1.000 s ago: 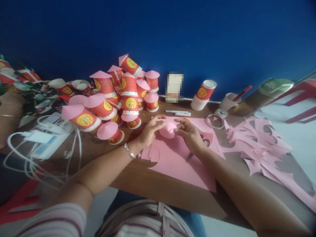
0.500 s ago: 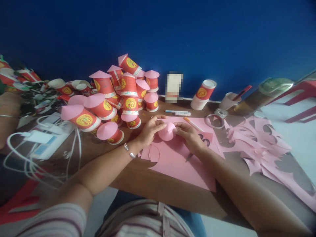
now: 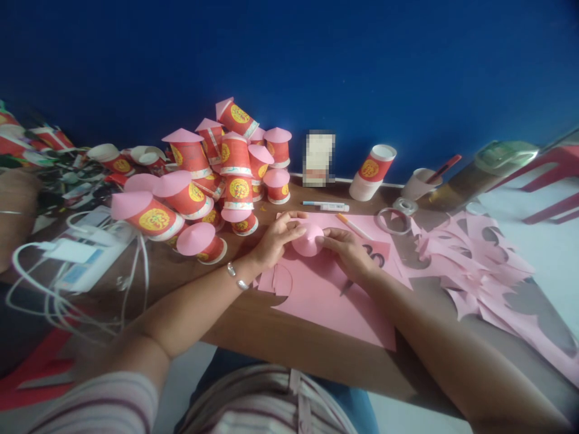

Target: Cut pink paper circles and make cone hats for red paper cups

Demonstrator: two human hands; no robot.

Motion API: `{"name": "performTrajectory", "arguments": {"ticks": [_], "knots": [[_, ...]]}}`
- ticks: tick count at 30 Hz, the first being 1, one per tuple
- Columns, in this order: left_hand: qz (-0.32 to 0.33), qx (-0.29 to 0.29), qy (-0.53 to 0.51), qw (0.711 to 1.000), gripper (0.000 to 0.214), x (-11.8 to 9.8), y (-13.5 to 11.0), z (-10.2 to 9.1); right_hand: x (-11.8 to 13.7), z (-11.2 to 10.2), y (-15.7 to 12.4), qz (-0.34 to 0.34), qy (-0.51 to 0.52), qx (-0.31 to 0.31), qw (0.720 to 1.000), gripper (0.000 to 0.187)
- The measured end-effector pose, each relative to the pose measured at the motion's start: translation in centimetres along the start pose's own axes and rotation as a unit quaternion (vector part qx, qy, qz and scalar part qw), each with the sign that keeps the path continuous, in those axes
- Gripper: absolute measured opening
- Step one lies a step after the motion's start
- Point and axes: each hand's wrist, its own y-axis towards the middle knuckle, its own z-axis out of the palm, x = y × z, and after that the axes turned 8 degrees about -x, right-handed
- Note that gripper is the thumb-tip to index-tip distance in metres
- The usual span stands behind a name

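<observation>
Centrally, the left hand (image 3: pixel 273 241) and right hand (image 3: pixel 348 248) pinched opposite edges of a pink paper cone (image 3: pixel 307 243), over a pink sheet (image 3: pixel 328 292). Shaping seemed in hand; the next move likely called for steady pressure.

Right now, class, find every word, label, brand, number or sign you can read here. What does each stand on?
No words or numbers can be read.
Yellow round emblems on red-and-white paper cups: markings too blurred to read.
White plastic marker pen: any print is too small to read.
Pale pixelated rectangle before the dark blue wall: unreadable.
Pink paper cone: no writing visible.
</observation>
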Motion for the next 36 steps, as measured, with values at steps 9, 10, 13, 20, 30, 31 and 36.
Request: {"name": "performTrajectory", "arguments": {"ticks": [9,10,13,20,30,31,36], "knots": [[-0.01,0.043,0.034,0.998,0.066,0.0,0.1,-0.2,0.2,0.0,-0.2,-0.019,-0.016,-0.001,1.0,0.03],[-0.006,0.045,0.045,0.998,0.066,0.0,0.0,-0.2,0.3,0.1,-0.2,-0.023,-0.028,-0.002,0.999,0.031],[0.011,0.042,0.082,0.996,0.065,-0.3,-0.2,0.0,0.7,0.3,-0.5,-0.041,-0.074,-0.012,0.996,0.036],[0.039,0.03,0.122,0.991,0.061,-0.5,-0.3,0.3,1.1,0.6,-0.8,-0.066,-0.123,-0.019,0.99,0.041],[0.02,0.022,0.096,0.995,0.063,-0.4,-0.2,0.0,0.4,0.0,-0.2,-0.06,-0.079,-0.019,0.995,0.033],[0.021,0.02,0.093,0.995,0.064,-0.3,-0.2,0.0,0.3,-0.1,-0.1,-0.058,-0.075,-0.017,0.995,0.031],[0.02,0.003,0.074,0.997,0.065,0.3,0.1,-0.4,-0.3,-0.3,0.4,-0.071,-0.022,-0.038,0.996,0.038]]}}
